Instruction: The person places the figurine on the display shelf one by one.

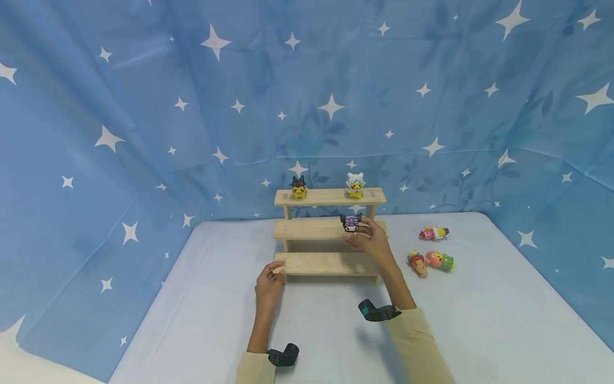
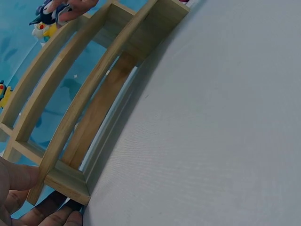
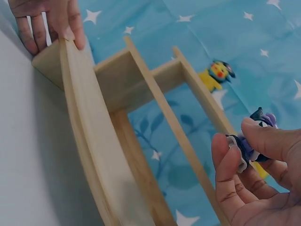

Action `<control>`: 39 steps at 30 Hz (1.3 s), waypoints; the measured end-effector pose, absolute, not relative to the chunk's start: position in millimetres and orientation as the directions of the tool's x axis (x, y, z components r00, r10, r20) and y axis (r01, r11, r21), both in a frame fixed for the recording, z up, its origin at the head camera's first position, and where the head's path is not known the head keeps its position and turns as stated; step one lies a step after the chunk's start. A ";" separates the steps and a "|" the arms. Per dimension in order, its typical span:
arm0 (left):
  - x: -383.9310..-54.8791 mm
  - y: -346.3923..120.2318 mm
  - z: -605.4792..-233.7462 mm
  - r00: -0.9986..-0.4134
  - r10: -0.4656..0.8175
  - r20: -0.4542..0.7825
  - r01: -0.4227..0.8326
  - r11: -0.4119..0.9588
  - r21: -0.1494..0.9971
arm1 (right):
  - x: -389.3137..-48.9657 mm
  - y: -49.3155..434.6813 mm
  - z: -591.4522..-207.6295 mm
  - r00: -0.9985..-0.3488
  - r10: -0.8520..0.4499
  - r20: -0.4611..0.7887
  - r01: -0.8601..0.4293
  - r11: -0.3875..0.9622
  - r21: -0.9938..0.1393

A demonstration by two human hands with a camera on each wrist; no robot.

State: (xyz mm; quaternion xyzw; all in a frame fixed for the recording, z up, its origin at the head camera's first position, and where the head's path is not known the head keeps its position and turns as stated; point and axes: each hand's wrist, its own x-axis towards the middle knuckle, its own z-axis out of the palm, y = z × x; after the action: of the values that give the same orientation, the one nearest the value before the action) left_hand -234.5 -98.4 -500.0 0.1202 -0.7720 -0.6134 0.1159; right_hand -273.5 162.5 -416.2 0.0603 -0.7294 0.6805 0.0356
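A three-tier wooden display stand (image 1: 326,263) rests on the white table. My left hand (image 1: 268,285) grips the left end of its lowest tier, the thumb over the board's edge and the fingers behind the end piece, as the left wrist view shows. Above the middle tier, toward its right side, my right hand (image 1: 374,242) pinches a small figurine (image 1: 352,221) with black pointed ears, a white face and a purple patterned bow. In the right wrist view that figurine (image 3: 249,146) sits between thumb and fingers, which partly hide it.
On the top tier stand a yellow figurine with a dark eared hood (image 1: 299,189) and another in a white hood (image 1: 355,186). Right of the stand lie a pink-and-yellow figurine (image 1: 434,233), a red-and-brown one (image 1: 417,263) and a pink-and-green one (image 1: 440,260). A blue starred curtain (image 1: 331,133) hangs behind.
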 end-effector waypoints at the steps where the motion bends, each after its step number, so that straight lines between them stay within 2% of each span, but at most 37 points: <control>1: -234.4 -98.3 -499.9 -0.944 -0.327 0.033 -0.041 0.217 0.975 | -275.2 159.5 -416.1 -0.989 -0.048 0.137 -0.141 0.077 -0.987; 8: -235.6 -98.4 -502.1 -0.943 -0.332 0.036 -0.045 0.232 0.972 | -283.3 133.7 -412.0 -0.983 -0.102 0.155 -0.164 0.086 -0.983; 20: -234.9 -98.5 -501.0 -0.946 -0.323 0.040 -0.037 0.228 0.973 | -295.4 92.9 -408.2 -0.971 -0.109 0.212 -0.226 0.139 -0.964; 30: -235.7 -97.9 -500.4 -0.949 -0.314 0.045 -0.029 0.227 0.973 | -300.8 79.1 -415.6 -0.968 -0.051 0.246 -0.251 0.167 -0.953; 39: -234.7 -98.9 -500.3 -0.944 -0.323 0.059 -0.025 0.249 0.968 | -303.0 72.0 -414.8 -0.959 -0.063 0.276 -0.283 0.199 -0.938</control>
State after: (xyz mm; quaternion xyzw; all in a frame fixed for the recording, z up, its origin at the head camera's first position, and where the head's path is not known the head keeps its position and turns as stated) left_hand -234.7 -98.9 -500.3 0.1117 -0.7804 -0.6027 0.1238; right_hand -303.0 72.0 -414.8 0.1125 -0.7691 0.6229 0.0884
